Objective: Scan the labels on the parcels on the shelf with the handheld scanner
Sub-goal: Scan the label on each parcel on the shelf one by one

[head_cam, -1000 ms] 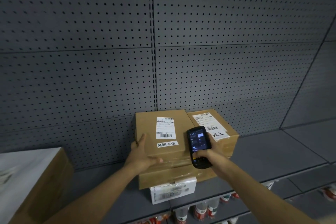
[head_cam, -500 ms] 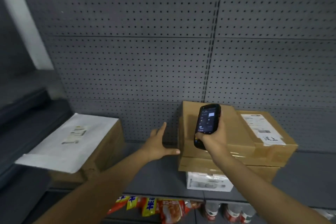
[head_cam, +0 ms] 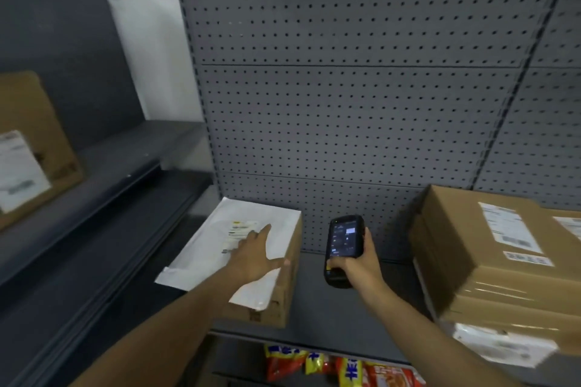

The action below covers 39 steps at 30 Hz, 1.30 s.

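Handheld scanner (head_cam: 344, 250) is gripped in the right hand (head_cam: 358, 264), fingers wrapped round its lower half, screen lit and facing the camera, held upright above the grey shelf (head_cam: 330, 308). Left hand (head_cam: 254, 256) is laid flat, fingers spread and straight, on the white mailer (head_cam: 220, 248), partly covering its label (head_cam: 240, 229). The mailer is carried on a cardboard box (head_cam: 283, 298) directly under that hand, overhanging the box at the near-left corner. Well right of the scanner hand, stacked cardboard parcels (head_cam: 490, 264) are seen, the top one labelled (head_cam: 507, 228); a white box (head_cam: 503, 345) is under the stack. Snack packets (head_cam: 339, 367) are visible below the shelf. Far left of the flat hand, another labelled box (head_cam: 28, 148) is blurred.
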{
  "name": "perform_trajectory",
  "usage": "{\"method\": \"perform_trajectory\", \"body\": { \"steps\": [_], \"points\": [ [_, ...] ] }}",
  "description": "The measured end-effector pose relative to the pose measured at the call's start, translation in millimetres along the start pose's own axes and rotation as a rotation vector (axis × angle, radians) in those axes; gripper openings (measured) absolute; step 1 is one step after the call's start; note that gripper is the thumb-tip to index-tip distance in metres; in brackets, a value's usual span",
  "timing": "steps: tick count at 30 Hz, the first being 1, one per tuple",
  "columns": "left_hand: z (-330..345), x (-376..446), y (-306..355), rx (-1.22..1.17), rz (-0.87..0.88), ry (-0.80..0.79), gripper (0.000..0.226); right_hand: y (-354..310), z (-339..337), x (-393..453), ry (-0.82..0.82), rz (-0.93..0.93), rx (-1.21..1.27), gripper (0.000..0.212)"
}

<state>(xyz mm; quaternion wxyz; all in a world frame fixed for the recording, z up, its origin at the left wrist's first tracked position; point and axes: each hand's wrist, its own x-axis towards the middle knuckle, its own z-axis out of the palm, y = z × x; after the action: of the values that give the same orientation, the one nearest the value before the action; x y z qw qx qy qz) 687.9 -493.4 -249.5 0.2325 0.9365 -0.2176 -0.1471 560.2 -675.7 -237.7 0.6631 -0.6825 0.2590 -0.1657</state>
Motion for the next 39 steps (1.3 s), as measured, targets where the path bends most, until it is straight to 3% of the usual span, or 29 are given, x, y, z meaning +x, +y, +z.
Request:
{"method": "perform_trajectory", "body": {
  "steps": [5, 19, 23, 29, 34, 37, 39],
  "points": [
    [-9, 6, -40, -0.064, 0.0, -0.015, 0.095, 8, 53, -1, 0.011, 0.104, 0.06, 0.082],
    [-42, 26, -129, 0.019, -0.077, 0.158, 0.026, 27, 114, 15, -0.076, 0.251, 0.093, 0.079],
    [-49, 43, -155, 0.047, -0.112, 0.095, 0.026, 28, 135, 11, -0.049, 0.26, 0.079, 0.081],
    [-51, 56, -176, -0.27, -0.184, -0.034, 0.048, 38, 151, 4, 0.039, 0.255, 0.035, 0.087],
    [-58, 57, -178, -0.665, -0.183, 0.023, 0.043, 35, 153, -1, 0.077, 0.26, 0.023, 0.092],
    [-71, 47, -174, -0.987, -0.185, -0.104, 0.035, 34, 150, -6, 0.079, 0.279, 0.008, 0.092],
    [-77, 40, -173, -0.978, -0.171, -0.179, 0.035, 31, 147, -10, 0.073, 0.272, -0.004, 0.087]
  ]
}}
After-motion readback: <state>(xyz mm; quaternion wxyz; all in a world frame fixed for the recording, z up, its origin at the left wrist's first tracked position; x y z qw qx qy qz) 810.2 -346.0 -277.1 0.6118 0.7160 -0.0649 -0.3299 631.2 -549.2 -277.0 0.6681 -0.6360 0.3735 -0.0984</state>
